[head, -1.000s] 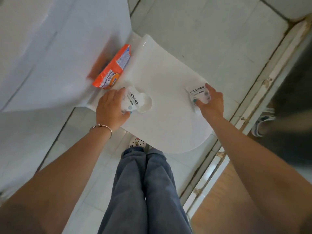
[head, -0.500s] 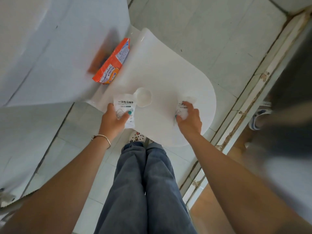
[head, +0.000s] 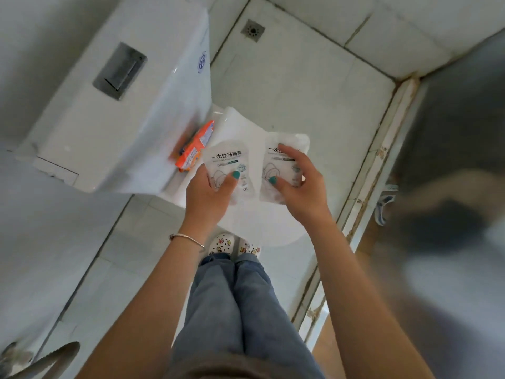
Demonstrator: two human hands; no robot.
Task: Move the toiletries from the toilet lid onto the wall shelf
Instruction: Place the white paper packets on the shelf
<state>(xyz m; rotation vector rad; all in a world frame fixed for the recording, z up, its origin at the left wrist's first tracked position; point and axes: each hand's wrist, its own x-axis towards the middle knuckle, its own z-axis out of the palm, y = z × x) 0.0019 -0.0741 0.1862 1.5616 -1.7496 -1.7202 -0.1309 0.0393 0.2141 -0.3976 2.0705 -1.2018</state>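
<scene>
Head camera, looking straight down past my jeans (head: pixel 240 310) and white clogs (head: pixel 222 243) to the tiled bathroom floor (head: pixel 300 72). My left hand (head: pixel 207 195) is closed around a white sachet (head: pixel 226 162) printed with dark lettering, thumb pressed across its front, fingers behind it. My right hand (head: pixel 297 184) grips a second white sachet (head: pixel 284 162) of the same kind, thumb on the front and fingers curled over its right edge. Both sachets are lifted above the white toilet lid (head: pixel 246 214), side by side and nearly touching. An orange packet (head: pixel 195 149) lies at the far left of the lid, against the white cistern (head: pixel 131 105). A thin bracelet (head: pixel 185 237) circles my left wrist. A floor drain (head: pixel 252 30) sits in the far tiles. At right, a worn door threshold (head: pixel 377 170) runs along the floor, and the area beyond it is blurred.
</scene>
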